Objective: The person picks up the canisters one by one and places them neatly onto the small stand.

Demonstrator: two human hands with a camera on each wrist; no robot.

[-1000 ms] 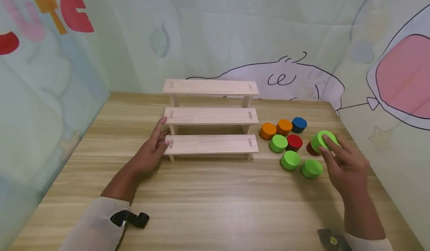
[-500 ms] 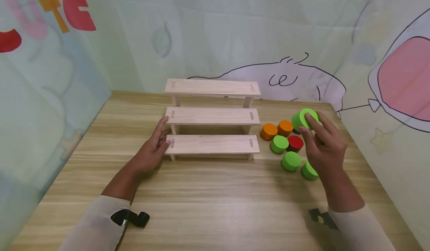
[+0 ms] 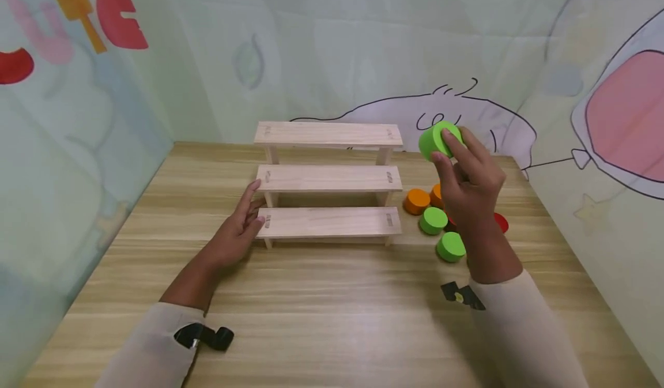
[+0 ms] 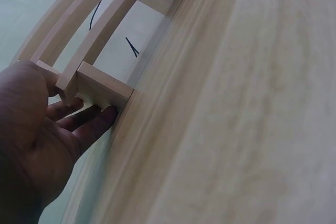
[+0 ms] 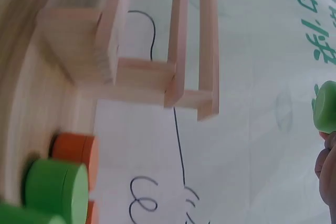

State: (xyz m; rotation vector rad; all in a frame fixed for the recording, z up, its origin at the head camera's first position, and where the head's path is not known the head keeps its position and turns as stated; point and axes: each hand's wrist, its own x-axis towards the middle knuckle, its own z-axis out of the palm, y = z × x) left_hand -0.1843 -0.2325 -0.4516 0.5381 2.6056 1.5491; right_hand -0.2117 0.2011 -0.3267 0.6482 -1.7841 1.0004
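Note:
My right hand pinches a green round wooden block between thumb and fingers. It holds the block tilted in the air, right of the top step of a pale three-step wooden rack. At the right edge of the right wrist view, the same green block shows only in part. My left hand rests against the rack's left end. In the left wrist view its fingers lie fairly straight along the outside of the side panel, with the thumb near a step's end.
Right of the rack, on the wood-grain table, sit more round blocks: orange, green and red. My right hand and forearm partly cover them. A printed cloth backdrop stands behind and beside the table.
My right hand has lifted the green block off the group and carried it up and left toward the rack's top step, uncovering a red block. My left hand stays put.

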